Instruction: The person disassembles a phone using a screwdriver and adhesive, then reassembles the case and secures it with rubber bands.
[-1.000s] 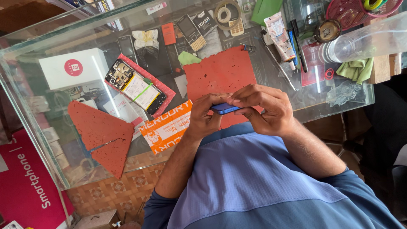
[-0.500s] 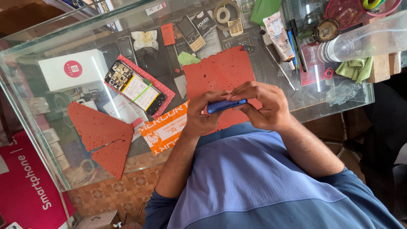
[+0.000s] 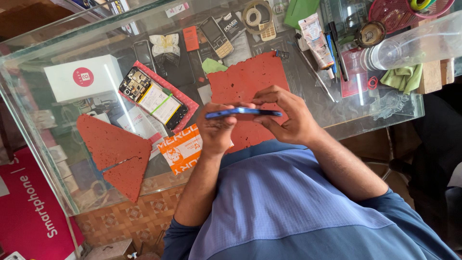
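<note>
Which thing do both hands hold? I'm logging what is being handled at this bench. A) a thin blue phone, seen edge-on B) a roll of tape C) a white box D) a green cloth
A: the left hand and right hand grip the ends of a thin blue phone above the red mat.

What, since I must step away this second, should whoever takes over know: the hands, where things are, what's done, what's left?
Left hand: grips the near end of the blue phone.
Right hand: pinches its other end, fingers along the top edge.
The phone is held edge-on above the red mat on the glass table.
Done: a second phone lies opened, insides exposed, on the pink pad to the left.
Left: the blue phone shows only its edge, so whether it is opened cannot be told.
Tube and tape roll sit at the far side.
</note>
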